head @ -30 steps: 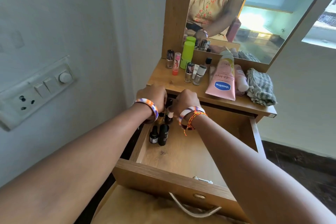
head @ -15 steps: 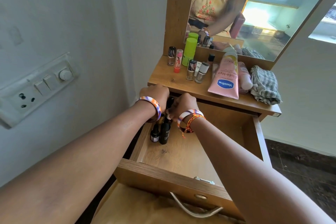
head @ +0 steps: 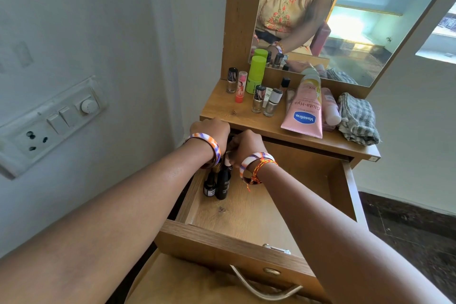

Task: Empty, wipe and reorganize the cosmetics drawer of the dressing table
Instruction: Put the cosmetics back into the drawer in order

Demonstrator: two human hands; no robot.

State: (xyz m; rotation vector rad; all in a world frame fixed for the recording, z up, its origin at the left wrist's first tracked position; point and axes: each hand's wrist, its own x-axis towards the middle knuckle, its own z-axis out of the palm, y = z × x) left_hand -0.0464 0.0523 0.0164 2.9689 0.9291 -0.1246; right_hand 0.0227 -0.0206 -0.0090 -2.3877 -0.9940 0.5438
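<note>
bottles (head: 219, 184) just below both hands (head: 229, 138)

Corner of a room with pale walls.
A white switch panel (head: 53, 119) is on the left wall (head: 98, 20); dark floor (head: 409, 227) at right; a mirror (head: 345, 20) reflects a bright room.

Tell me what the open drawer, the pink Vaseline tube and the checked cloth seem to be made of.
Open wooden drawer: likely laminated board, matt, with printed-looking grain and knots. Pink Vaseline tube: soft plastic, slightly glossy, with a flat crimped end. Grey-and-white checked cloth: woven fabric, probably cotton, matt, crumpled in soft folds.
</note>
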